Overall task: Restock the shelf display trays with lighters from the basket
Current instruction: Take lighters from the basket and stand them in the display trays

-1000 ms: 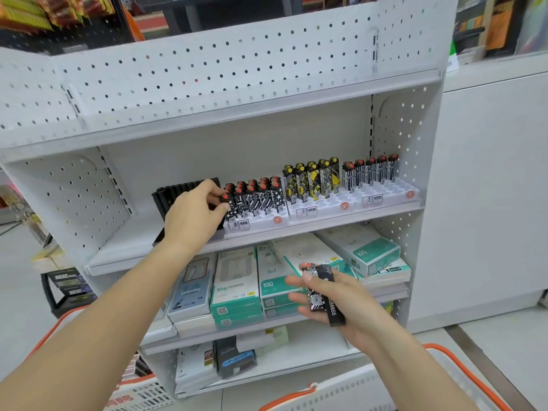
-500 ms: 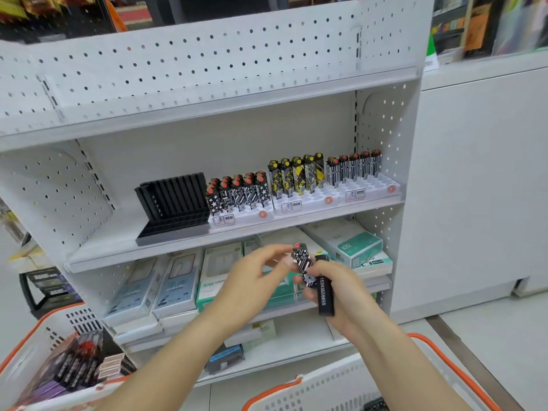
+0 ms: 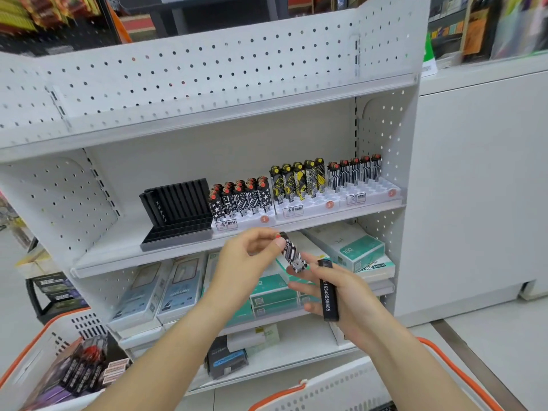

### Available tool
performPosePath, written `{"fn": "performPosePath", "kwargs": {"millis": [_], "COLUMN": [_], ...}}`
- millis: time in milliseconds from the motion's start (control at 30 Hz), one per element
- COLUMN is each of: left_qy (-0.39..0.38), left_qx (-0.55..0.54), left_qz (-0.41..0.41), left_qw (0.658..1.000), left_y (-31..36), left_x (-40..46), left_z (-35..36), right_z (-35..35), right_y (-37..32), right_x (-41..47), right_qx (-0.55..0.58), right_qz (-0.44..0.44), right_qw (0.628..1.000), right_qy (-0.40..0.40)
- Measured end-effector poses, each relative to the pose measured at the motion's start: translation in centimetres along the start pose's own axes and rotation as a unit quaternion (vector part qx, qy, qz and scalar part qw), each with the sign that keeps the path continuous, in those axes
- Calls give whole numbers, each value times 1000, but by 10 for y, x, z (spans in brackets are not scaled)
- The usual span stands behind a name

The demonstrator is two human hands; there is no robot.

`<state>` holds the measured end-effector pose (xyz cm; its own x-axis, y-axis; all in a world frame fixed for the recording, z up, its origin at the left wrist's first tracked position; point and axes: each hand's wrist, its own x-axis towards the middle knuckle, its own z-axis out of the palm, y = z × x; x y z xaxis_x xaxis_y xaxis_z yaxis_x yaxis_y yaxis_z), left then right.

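Lighter point(image 3: 292, 254), black-and-white patterned, sits at frame centre below the display trays point(image 3: 308, 207), pinched at its top by the left hand point(image 3: 246, 262). Right hand point(image 3: 341, 295) grips a black lighter point(image 3: 328, 292).

Left hand point(image 3: 246, 262) left tray, now pinches patterned lighter point(image 3: 292, 253) from right hand point(image 3: 341, 295).

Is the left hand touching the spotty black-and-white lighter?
Touching. The head view shows the left hand pinching the top of the patterned lighter with thumb and fingertips.
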<state>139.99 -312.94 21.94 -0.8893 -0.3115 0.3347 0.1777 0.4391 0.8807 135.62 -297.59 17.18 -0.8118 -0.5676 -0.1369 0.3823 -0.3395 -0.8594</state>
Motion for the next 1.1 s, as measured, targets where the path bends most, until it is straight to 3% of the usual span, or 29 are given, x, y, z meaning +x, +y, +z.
{"fn": "performPosePath", "kwargs": {"millis": [200, 300, 433, 567, 700, 900, 1100], "left_qy": [181, 230, 208, 202, 208, 213, 197], "left_qx": [91, 144, 196, 248, 251, 256, 254], "left_qz": [76, 83, 90, 121, 121, 106, 111], "left_qw": [976, 959, 954, 940, 937, 937, 940], "left_y": [18, 12, -6, -19, -18, -19, -19], "left_x": [34, 54, 69, 75, 78, 83, 83], "left_z": [-48, -67, -70, -69, -67, -65, -63], "right_z": [-4, -3, 1, 1, 0, -1, 1], "right_y": [0, 2, 7, 9, 6, 2, 4], "right_x": [0, 2, 7, 10, 9, 20, 17], "right_qx": [-59, -107, -165, -127, -139, -74, -96], "right_qz": [-1, 20, 59, 31, -24, 8, -29], "right_qw": [997, 992, 982, 989, 989, 994, 994], "right_qy": [48, 57, 67, 75, 50, 74, 54]}}
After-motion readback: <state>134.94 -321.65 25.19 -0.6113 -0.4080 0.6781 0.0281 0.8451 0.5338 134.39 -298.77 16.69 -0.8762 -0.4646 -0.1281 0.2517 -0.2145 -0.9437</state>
